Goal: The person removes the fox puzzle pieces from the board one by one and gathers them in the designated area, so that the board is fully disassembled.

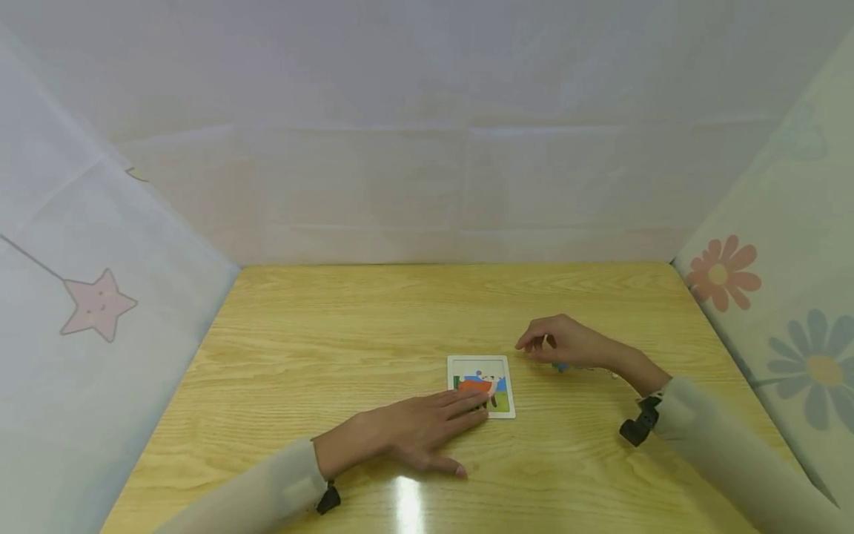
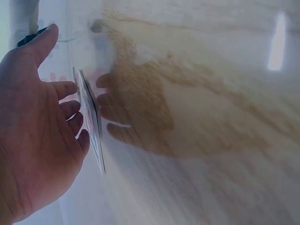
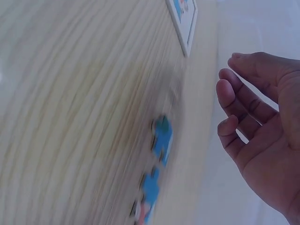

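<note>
Your left hand (image 1: 415, 432) lay across the lower part of the framed puzzle (image 1: 477, 384), its fingers (image 1: 460, 406) straight and close together, the thumb held apart; the puzzle sat flat on the bench (image 1: 333, 319), and a sideways push from that palm could have skidded it over the smooth top or lifted a seated piece; your right hand (image 1: 567, 343), just right of the puzzle, hovered with its fingers loosely bent, seemingly pinching nothing; the loose pieces (image 3: 162, 143) lay on the bench near it, so a low, hasty sweep might have scattered them or flipped one over; as for what stayed hard to see, your left fingers covered the bottom of the picture; the left wrist view gave the puzzle almost edge-on; your right hand masked most of the loose pieces from the head camera; the right wrist view blurred them, and caught only a corner of the puzzle.
</note>
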A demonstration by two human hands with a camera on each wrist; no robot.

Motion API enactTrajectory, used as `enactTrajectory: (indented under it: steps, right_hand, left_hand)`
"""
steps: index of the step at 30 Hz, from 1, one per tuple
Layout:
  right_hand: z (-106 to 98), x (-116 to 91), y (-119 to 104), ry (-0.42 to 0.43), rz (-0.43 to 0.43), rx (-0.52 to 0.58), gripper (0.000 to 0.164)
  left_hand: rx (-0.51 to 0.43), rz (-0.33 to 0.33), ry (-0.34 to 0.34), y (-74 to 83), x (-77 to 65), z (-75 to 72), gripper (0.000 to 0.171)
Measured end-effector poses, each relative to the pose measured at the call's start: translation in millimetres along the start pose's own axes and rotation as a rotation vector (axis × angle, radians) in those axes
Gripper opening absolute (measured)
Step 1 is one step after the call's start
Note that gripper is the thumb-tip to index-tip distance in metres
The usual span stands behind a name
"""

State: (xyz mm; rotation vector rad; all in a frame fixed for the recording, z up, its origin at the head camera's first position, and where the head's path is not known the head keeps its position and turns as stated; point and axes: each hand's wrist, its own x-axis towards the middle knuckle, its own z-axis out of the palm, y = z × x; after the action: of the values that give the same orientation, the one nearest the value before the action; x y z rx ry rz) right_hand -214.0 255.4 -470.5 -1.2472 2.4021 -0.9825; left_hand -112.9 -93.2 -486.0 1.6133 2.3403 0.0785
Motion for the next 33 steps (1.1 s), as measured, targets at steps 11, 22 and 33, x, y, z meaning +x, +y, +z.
enactTrajectory:
  steps: [11, 22, 33]
  right_hand:
    - [31, 46, -21, -0.059, 0.015, 0.032, 0.021]
    - [57, 72, -29, -0.070, 0.040, 0.029, 0.021]
    - [70, 79, -36, -0.077, 0.076, 0.049, 0.019]
  left_hand:
    - [0.028, -0.003, 0.003, 0.3, -6.3, 3.4, 0.085]
    - [0.051, 0.009, -0.004, -2.2, -9.5, 7.6, 0.085]
    - [0.011, 0.008, -0.012, -3.2, -9.4, 8.9, 0.086]
